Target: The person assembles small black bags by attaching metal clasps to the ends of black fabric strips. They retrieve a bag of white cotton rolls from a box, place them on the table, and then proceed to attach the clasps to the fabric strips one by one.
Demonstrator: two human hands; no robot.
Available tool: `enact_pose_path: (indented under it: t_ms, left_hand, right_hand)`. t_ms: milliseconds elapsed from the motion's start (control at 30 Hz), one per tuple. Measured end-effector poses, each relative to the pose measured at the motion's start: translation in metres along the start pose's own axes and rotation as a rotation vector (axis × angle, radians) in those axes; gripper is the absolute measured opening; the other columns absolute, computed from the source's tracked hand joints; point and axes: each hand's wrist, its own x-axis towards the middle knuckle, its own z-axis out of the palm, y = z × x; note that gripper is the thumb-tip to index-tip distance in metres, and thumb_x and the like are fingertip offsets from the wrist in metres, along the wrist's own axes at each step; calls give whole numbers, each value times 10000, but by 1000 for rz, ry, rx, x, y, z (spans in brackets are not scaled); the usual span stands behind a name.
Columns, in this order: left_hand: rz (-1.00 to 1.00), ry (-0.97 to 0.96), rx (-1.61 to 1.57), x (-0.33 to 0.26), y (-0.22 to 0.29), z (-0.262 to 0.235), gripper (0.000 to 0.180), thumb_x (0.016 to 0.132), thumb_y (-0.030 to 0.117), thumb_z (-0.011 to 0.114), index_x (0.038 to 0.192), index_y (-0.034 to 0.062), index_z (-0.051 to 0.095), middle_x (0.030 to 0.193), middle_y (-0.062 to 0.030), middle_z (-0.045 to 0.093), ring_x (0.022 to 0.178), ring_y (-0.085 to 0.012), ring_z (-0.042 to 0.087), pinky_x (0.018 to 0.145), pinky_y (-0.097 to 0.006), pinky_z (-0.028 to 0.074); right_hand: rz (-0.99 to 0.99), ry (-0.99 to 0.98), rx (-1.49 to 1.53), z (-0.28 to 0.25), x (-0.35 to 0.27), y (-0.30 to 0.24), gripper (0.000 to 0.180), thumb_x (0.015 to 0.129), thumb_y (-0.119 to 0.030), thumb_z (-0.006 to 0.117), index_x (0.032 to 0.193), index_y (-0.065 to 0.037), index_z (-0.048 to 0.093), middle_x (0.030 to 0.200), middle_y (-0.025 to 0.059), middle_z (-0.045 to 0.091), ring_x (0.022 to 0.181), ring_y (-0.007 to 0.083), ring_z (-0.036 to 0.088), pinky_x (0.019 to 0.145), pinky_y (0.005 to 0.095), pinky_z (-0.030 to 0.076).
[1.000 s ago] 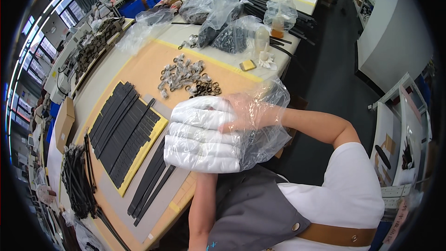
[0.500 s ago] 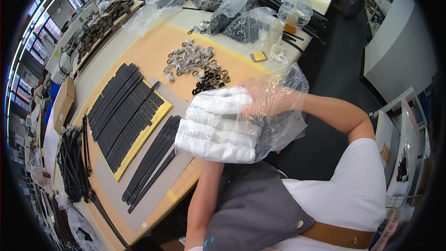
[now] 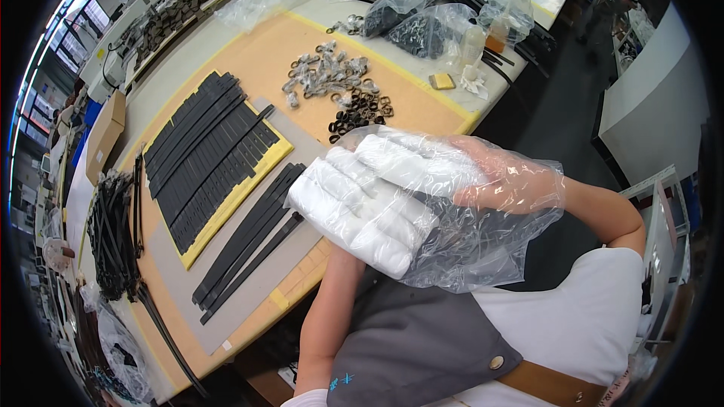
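Above the tan counter (image 3: 249, 53) strewn with black straps (image 3: 204, 154), my left hand (image 3: 362, 211) in a white glove holds a soft, slippery clear plastic bag (image 3: 467, 249), right-hand fingers (image 3: 422, 166) flat inside, best gripped by its rim.

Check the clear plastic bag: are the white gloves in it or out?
In. The white gloves lie stacked inside the clear plastic bag, film covering them; the right hand reaches inside.

Pretty bright, even overhead light plus windows (image 3: 45, 60) at the left. Glare on the plastic bag (image 3: 483, 249). Heavy fisheye bending, black corners, mostly sharp.
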Motion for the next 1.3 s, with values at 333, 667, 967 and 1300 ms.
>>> enact_pose_path:
  t_ms: [333,667,967,1300]
  left_hand:
    - [179,84,-270,-5,52,31,592,1103,493,403,1497,57,481,1477,-167,572,1356,-336,570,1139,-496,485]
    - [105,334,-483,-16,83,45,916,995,792,407,1515,43,488,1493,-188,564,1378,-397,536,1198,-560,406]
    - [-169,293,-634,-32,31,68,1053,906,861,499,1489,-16,485,1499,-220,552,1397,-409,511,1216,-565,376]
    - [-148,257,-538,-65,13,78,950,776,559,763,1526,53,472,1475,-201,561,1392,-392,526,1191,-586,414]
  right_hand:
    - [256,-95,1118,-1,-35,-13,755,978,-213,731,1588,-12,335,1166,172,608,893,226,684,705,395,675]
    - [265,-243,659,-57,-75,-28,815,846,-118,789,1558,40,424,1286,225,662,987,269,738,646,370,674]
    - [240,-79,732,-58,-70,-57,743,737,-206,786,1375,122,592,1049,221,733,636,236,722,529,333,613]
    - [-168,-443,250,-89,-102,-42,640,808,-200,849,1299,163,656,1122,290,751,867,272,778,716,303,590]
